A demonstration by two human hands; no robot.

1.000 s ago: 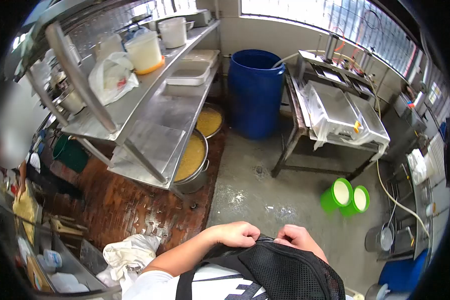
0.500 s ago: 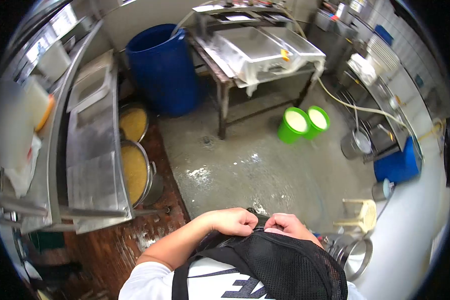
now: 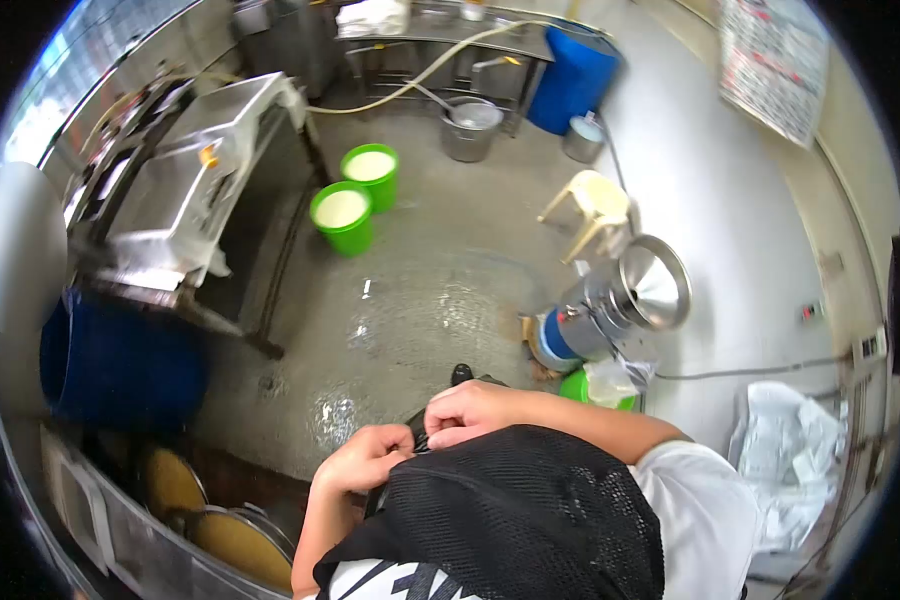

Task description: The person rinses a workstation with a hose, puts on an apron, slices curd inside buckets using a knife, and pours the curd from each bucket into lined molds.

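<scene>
head view: black mesh cloth (image 3: 525, 500) obs. draped loose across wearer's front, over white shirt (image 3: 705, 505); dark strip (image 3: 420, 437) at its far edge, b/w the hands. left hand (image 3: 365, 460) has fingers bent, pinching near side of strip; right hand (image 3: 462, 410) just beside it, fingers bunched, pinching strip too. strip type (zip, clasp or hem) n/v, too small to tell.

risks, as judged:
1. grip: small hold on thin strip, knuckles nearly touching. poss. skin nip, or strip slipping out, if pulled unevenly. slack mesh folds close to fingertips, poss. caught in same pinch.
2. footing: floor (image 3: 410, 315) shiny, apparently wet, shoe (image 3: 461, 374) on it. slip poss. w/ both hands occupied, none free for support.
3. snag: mesh has open holes; machine w/ steel funnel (image 3: 655, 282) stands to wearer's right. loose fabric could hook if body swings close. power state n/v.
4. product: green buckets (image 3: 347, 234) (image 3: 385, 188), pale contents, no lids, on floor by table (image 3: 225, 185). kick or splash = spill/contamination. same for uncovered pot (image 3: 271, 532), lower left.
5. trip: black cord (image 3: 760, 370) nr machine; plastic stool (image 3: 600, 198) beyond.
</scene>
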